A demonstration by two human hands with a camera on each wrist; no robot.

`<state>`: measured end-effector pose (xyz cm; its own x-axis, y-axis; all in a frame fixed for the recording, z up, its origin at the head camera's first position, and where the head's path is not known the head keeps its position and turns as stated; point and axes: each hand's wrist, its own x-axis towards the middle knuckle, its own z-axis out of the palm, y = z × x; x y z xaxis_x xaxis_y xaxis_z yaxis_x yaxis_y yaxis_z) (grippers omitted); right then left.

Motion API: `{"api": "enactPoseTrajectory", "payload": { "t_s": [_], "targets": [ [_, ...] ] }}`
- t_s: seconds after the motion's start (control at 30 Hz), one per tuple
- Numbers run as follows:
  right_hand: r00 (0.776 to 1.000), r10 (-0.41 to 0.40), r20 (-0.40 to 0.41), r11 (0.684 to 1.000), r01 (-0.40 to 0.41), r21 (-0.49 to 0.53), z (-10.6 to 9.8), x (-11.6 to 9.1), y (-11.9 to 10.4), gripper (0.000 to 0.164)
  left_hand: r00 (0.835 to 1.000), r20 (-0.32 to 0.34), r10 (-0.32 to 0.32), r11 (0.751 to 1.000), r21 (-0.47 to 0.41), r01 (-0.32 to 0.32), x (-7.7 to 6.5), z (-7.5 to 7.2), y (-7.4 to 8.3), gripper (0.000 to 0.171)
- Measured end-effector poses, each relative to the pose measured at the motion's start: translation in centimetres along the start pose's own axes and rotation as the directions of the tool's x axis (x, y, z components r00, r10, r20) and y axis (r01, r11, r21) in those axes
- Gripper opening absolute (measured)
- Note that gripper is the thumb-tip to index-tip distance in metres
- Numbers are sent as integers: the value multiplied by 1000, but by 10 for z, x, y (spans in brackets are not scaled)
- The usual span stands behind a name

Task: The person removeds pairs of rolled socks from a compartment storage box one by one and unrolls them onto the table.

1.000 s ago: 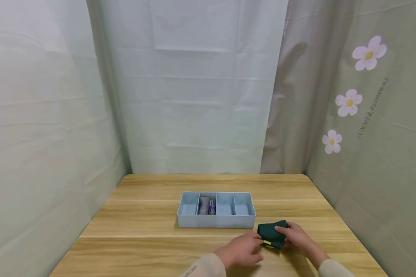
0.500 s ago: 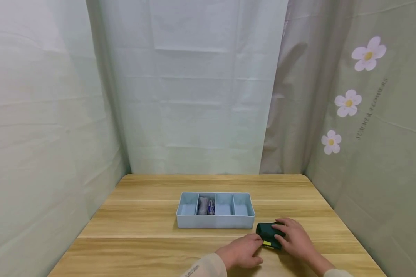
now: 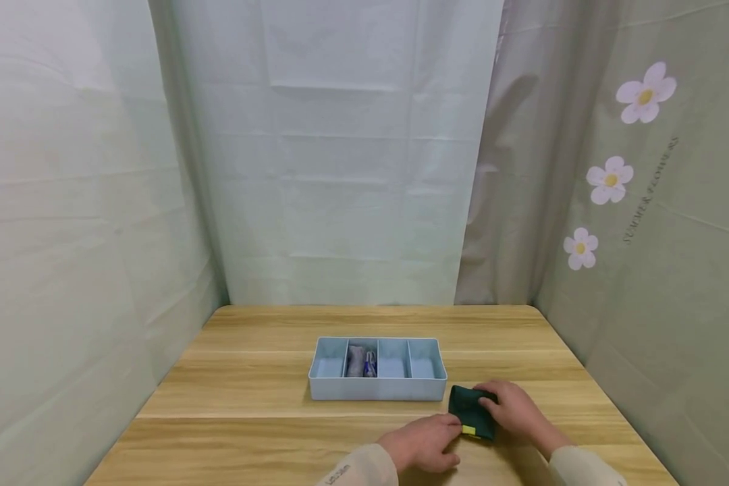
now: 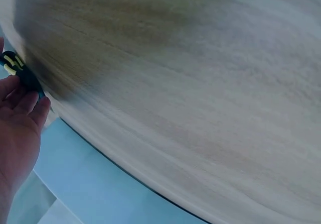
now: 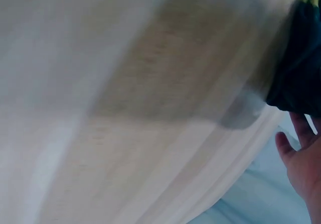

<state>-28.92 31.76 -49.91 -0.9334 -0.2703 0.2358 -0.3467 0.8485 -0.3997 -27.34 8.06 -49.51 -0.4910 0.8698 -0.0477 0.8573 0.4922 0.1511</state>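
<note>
A dark green folded cloth (image 3: 470, 410) with a yellow patch lies on the table, to the right of and nearer than the light blue divided box (image 3: 376, 388). My left hand (image 3: 422, 442) reaches in from the left, its fingertips at the cloth's near left corner beside the yellow patch. Its thumb side stays apart from the fabric. At the right edge of the cloth, my right hand (image 3: 516, 412) pinches the fabric, thumb on top and other fingers along the far side. The right wrist view shows the dark cloth (image 5: 301, 63) hanging over those fingers, partly cut off by the frame.
The box has several compartments; one holds a grey rolled cloth (image 3: 356, 361) and a smaller blue-and-white patterned bundle (image 3: 370, 364). The wooden table (image 3: 249, 391) is enclosed by pale curtains (image 3: 352, 169) at the back and sides.
My right hand first drew back from and covered the cloth, then pinched its right edge again; the cloth now looks flatter and more squared. My left hand has stayed at the near corner.
</note>
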Motion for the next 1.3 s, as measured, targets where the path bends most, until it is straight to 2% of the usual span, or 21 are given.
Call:
{"api": "enactPoseTrajectory", "payload": {
  "t_s": [0.07,0.2,0.37,0.5,0.6,0.67,0.77,0.87,1.0,1.13,1.3],
  "targets": [
    [997,73,30,997,-74,25,-1,5,-1,19,1000,11,2,1000,-4,-2,0,-1,0,48],
    [987,154,46,986,-157,51,1,14,-4,23,1000,23,3,1000,1,-3,0,-2,-1,48],
    [980,198,-23,978,-196,71,9,20,-4,32,1000,27,5,1000,4,-5,0,-2,0,48],
    [972,156,-174,988,-150,48,14,23,-5,26,1000,21,7,1000,10,-7,1,-1,0,47],
    [963,46,-265,997,-62,-55,16,24,-7,13,1000,17,12,1000,17,-12,1,1,-1,47],
    [961,-31,-275,991,-7,-137,15,24,-8,8,1000,15,16,1000,15,-16,1,1,-1,47],
    [974,-79,-211,981,38,-189,14,22,-6,10,1000,17,19,1000,6,-19,0,0,-1,46],
    [994,-33,-103,989,18,-144,11,21,-2,27,1000,27,8,1000,-5,-8,-1,-1,0,47],
    [1000,27,-4,997,-27,-67,11,23,3,36,998,62,-20,999,-37,23,1,-1,-1,47],
    [999,44,2,998,-44,-35,13,30,6,31,997,64,-31,999,-33,33,3,0,-1,47],
    [985,171,1,985,-171,34,11,42,8,32,998,60,-32,999,-28,34,3,-1,-1,49]
  ]
}}
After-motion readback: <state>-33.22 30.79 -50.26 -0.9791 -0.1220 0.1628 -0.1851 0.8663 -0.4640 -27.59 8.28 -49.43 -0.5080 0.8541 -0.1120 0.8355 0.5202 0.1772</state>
